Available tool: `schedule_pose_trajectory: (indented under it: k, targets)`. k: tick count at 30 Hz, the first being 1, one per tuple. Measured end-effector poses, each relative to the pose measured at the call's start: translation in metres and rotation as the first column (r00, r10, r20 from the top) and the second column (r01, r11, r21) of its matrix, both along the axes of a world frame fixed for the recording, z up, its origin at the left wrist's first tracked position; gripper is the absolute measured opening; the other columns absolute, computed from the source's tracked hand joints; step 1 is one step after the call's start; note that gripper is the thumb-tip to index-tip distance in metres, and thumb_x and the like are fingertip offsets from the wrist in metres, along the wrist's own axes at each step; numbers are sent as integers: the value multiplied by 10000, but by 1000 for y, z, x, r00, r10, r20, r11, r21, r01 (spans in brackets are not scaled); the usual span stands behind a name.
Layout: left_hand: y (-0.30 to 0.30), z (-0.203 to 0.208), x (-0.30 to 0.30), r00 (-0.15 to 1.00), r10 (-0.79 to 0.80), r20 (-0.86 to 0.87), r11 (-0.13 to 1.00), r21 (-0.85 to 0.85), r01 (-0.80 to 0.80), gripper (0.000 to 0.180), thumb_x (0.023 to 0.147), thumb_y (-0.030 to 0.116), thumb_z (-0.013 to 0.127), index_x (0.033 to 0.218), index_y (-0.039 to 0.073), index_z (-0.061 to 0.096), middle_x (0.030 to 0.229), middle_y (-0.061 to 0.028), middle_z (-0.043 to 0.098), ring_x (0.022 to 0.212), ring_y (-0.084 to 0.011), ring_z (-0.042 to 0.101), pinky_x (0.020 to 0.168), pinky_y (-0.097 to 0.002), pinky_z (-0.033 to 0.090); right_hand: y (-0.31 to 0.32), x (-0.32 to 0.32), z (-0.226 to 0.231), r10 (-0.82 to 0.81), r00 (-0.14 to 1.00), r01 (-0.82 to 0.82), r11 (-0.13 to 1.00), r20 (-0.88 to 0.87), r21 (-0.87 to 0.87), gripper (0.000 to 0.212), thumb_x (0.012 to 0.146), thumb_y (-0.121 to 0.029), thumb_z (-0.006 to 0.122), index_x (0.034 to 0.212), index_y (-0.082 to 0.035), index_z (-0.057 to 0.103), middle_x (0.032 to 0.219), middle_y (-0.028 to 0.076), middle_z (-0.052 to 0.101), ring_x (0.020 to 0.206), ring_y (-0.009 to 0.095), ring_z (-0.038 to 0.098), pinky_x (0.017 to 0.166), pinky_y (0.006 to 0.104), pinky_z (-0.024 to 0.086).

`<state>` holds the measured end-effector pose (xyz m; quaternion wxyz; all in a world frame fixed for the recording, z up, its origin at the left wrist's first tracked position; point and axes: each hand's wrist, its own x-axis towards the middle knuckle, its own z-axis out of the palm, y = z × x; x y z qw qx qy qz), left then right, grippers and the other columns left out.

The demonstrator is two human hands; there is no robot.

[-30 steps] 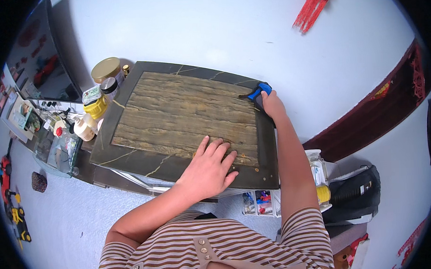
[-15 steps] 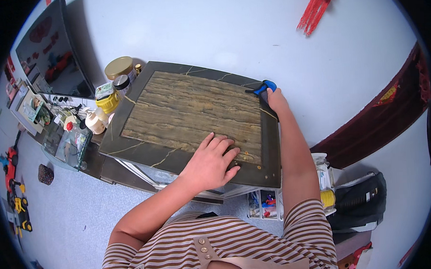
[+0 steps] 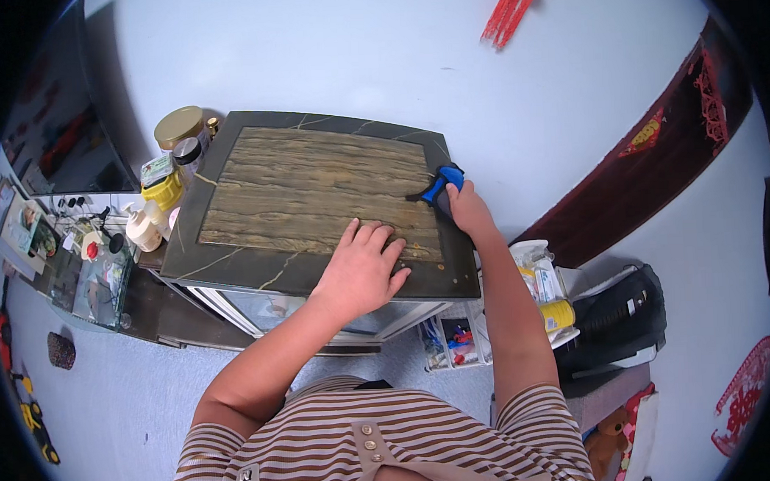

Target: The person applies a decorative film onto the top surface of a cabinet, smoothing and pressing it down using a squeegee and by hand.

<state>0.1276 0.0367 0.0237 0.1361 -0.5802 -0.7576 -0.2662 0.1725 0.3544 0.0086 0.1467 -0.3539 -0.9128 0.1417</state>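
Note:
My left hand (image 3: 360, 267) rests with its fingers spread on the near part of a cabinet top (image 3: 315, 175). This top has a brown, wood-grained panel inside a dark, gold-veined border. At the right edge, my right hand (image 3: 470, 210) is closed around a blue-and-black tool (image 3: 441, 184). Its thin black end points left over the top. I cannot make out what kind of tool it is, and my fingers hide part of it.
Left of the cabinet top stand a gold-lidded jar (image 3: 179, 127), a yellow container (image 3: 163, 193) and a pump bottle (image 3: 143, 230). A glass tank (image 3: 90, 289) is farther left. To the right are a white storage rack (image 3: 456, 344) and a black bag (image 3: 613, 322).
My right hand and the blue-and-black tool have come nearer along the cabinet top's right edge. The whole view has shifted, while my left hand still lies on the near part.

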Motion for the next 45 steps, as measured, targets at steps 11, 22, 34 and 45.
schedule_pose_trajectory:
  k: [11, 22, 34, 45]
  targets:
    - [3, -7, -2, 1000, -22, -14, 999, -28, 21, 520, 986, 410, 649, 1357, 46, 651, 1414, -170, 571, 1411, -353, 466, 1236, -548, 317, -86, 92, 17, -43, 997, 43, 999, 59, 11, 555, 1102, -479, 411, 1245, 52, 484, 1049, 378, 692, 1003, 571, 660, 888, 630, 510]
    - [1, -3, 0, 1000, -5, -9, 998, -64, 5, 534, 994, 414, 639, 1373, 40, 643, 1450, -183, 554, 1427, -363, 449, 1241, -557, 297, -100, 102, 30, -53, 979, 39, 996, 198, 75, 553, 1104, -487, 401, 1261, 37, 486, 974, 340, 719, 947, 543, 692, 843, 617, 534]
    - [1, 2, 2, 1000, 3, 31, 999, -40, -2, 521, 954, 387, 688, 1334, 31, 658, 1410, -180, 579, 1408, -367, 471, 1239, -566, 313, -5, -5, 12, -20, 993, 9, 996, 119, 93, 579, 1088, -515, 403, 1230, 39, 491, 1019, 362, 712, 987, 551, 689, 892, 628, 528]
    - [2, 11, 3, 998, 3, 63, 1000, -7, -3, 455, 922, 333, 721, 1277, 51, 682, 1370, -161, 603, 1372, -351, 510, 1211, -566, 356, 74, -107, 8, -58, 997, 55, 998, 59, 43, 634, 1081, -530, 416, 1296, 54, 537, 1233, 340, 684, 1172, 520, 652, 1008, 586, 503]
